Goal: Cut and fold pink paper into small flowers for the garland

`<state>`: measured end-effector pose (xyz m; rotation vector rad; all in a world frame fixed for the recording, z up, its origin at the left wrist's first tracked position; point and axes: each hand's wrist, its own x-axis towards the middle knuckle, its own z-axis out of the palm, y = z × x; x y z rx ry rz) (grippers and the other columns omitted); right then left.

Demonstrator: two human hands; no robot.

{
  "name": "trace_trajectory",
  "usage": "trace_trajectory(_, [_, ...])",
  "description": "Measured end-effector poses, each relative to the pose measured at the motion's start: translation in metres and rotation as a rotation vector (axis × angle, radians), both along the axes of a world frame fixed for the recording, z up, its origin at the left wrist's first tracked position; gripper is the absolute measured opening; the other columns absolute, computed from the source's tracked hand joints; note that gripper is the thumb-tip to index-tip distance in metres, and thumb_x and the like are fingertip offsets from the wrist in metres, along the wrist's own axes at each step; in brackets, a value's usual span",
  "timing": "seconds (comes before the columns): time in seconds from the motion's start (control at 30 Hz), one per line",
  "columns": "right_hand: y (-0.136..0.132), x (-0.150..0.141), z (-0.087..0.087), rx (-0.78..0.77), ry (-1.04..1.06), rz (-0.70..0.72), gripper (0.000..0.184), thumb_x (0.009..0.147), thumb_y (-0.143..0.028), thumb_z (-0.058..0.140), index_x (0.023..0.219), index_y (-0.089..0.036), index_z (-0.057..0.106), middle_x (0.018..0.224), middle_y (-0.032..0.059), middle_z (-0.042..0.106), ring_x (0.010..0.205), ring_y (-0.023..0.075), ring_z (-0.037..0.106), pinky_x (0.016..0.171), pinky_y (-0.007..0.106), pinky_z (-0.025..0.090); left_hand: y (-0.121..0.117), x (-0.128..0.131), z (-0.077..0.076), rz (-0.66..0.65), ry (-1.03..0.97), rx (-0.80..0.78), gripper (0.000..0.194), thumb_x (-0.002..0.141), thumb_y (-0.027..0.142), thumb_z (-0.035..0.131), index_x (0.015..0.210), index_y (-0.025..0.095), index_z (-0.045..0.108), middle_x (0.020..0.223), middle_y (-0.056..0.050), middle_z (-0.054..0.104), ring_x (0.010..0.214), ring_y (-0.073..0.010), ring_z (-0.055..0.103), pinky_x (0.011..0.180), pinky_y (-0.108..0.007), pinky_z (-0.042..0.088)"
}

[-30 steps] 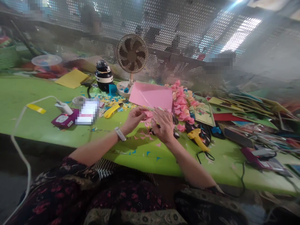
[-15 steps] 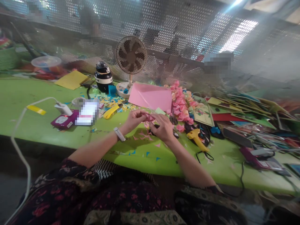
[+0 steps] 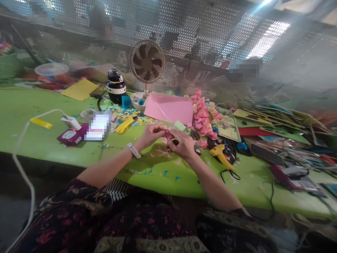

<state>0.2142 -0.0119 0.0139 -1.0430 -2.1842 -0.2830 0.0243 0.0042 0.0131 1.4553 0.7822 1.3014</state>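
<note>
Between the fingertips of my left hand (image 3: 153, 135) and my right hand (image 3: 183, 143) is a small piece of pink paper (image 3: 166, 132), mostly covered by the fingers. Both hands pinch it, thumbs against forefingers, above the green table (image 3: 110, 154). Pink paper scraps (image 3: 163, 153) lie under the hands. Just beyond them rests a pink paper sheet (image 3: 170, 109), with a pale green paper piece (image 3: 180, 125) at its near edge. Scissors (image 3: 195, 135) lie beside my right hand, and a heap of pink paper flowers (image 3: 202, 114) rises behind them.
A yellow glue gun (image 3: 222, 157) lies to the right, its cord looping near the edge. On the left are a yellow cutter knife (image 3: 125, 125), a phone (image 3: 98, 126) and a purple power socket (image 3: 72, 135). A fan (image 3: 147, 63) and a dark jar (image 3: 116, 88) stand behind.
The pink paper piece shows smaller between the fingertips, and the fingers of my two hands have drawn slightly closer. Everything on the table stays where it was.
</note>
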Motion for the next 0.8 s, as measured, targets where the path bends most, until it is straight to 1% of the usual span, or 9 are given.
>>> trace_trajectory(0.13, [-0.0001, 0.0003, 0.0001, 0.027, -0.005, 0.022, 0.032, 0.088, -0.029, 0.055, 0.107, -0.013, 0.077, 0.09, 0.011, 0.08, 0.078, 0.0235, 0.074, 0.072, 0.036, 0.061, 0.0003, -0.0017, -0.0002, 0.011, 0.04, 0.017, 0.019, 0.075, 0.035, 0.078, 0.078, 0.016, 0.076, 0.076, -0.005, 0.073, 0.067, -0.014, 0.064, 0.068, -0.029, 0.055])
trace_trajectory(0.33, [-0.0009, 0.0001, -0.0007, -0.027, 0.033, 0.035, 0.028, 0.089, -0.027, 0.056, 0.103, -0.017, 0.078, 0.091, 0.0097, 0.08, 0.078, 0.0227, 0.075, 0.073, 0.034, 0.061, -0.0009, -0.0029, 0.0023, 0.006, 0.083, 0.087, 0.017, 0.076, 0.034, 0.078, 0.073, 0.018, 0.076, 0.073, -0.005, 0.073, 0.067, -0.0145, 0.064, 0.063, -0.027, 0.053])
trace_trajectory(0.5, [0.0007, -0.0005, -0.0032, -0.013, 0.059, 0.031, 0.028, 0.09, -0.027, 0.055, 0.098, -0.018, 0.08, 0.086, 0.0085, 0.08, 0.073, 0.0212, 0.074, 0.068, 0.032, 0.06, 0.0, -0.004, 0.0021, -0.016, 0.082, 0.097, 0.017, 0.076, 0.035, 0.078, 0.075, 0.018, 0.077, 0.074, -0.006, 0.074, 0.065, -0.0146, 0.066, 0.065, -0.028, 0.055])
trace_trajectory(0.57, [0.0016, -0.001, -0.0043, -0.035, 0.083, 0.004, 0.027, 0.09, -0.027, 0.055, 0.096, -0.02, 0.08, 0.085, 0.0071, 0.08, 0.072, 0.0213, 0.074, 0.069, 0.032, 0.06, 0.0006, -0.0046, 0.0014, -0.018, 0.09, 0.111, 0.02, 0.076, 0.038, 0.078, 0.075, 0.019, 0.077, 0.074, -0.005, 0.074, 0.066, -0.0151, 0.067, 0.065, -0.028, 0.055])
trace_trajectory(0.63, [0.0023, -0.0015, -0.0047, -0.091, 0.123, -0.014, 0.027, 0.09, -0.028, 0.055, 0.097, -0.022, 0.08, 0.085, 0.0056, 0.08, 0.071, 0.0209, 0.074, 0.067, 0.032, 0.06, 0.0007, -0.0049, 0.0009, -0.019, 0.104, 0.134, 0.023, 0.077, 0.042, 0.078, 0.077, 0.019, 0.077, 0.075, -0.006, 0.075, 0.067, -0.0158, 0.068, 0.066, -0.029, 0.056])
trace_trajectory(0.7, [0.0028, -0.0017, -0.0042, -0.146, 0.182, -0.02, 0.027, 0.09, -0.029, 0.055, 0.097, -0.023, 0.08, 0.087, 0.0043, 0.081, 0.071, 0.0202, 0.074, 0.065, 0.03, 0.059, 0.0005, -0.0048, 0.0007, -0.012, 0.133, 0.181, 0.024, 0.08, 0.043, 0.075, 0.08, 0.018, 0.078, 0.077, -0.007, 0.076, 0.068, -0.0169, 0.069, 0.067, -0.03, 0.057])
trace_trajectory(0.8, [0.0032, -0.0018, -0.003, -0.173, 0.249, -0.035, 0.026, 0.09, -0.028, 0.053, 0.094, -0.022, 0.079, 0.088, 0.0042, 0.08, 0.072, 0.0197, 0.074, 0.063, 0.029, 0.058, 0.0009, -0.005, 0.0007, 0.031, 0.238, 0.323, 0.019, 0.087, 0.037, 0.069, 0.09, 0.022, 0.08, 0.083, -0.008, 0.079, 0.073, -0.019, 0.071, 0.072, -0.033, 0.057])
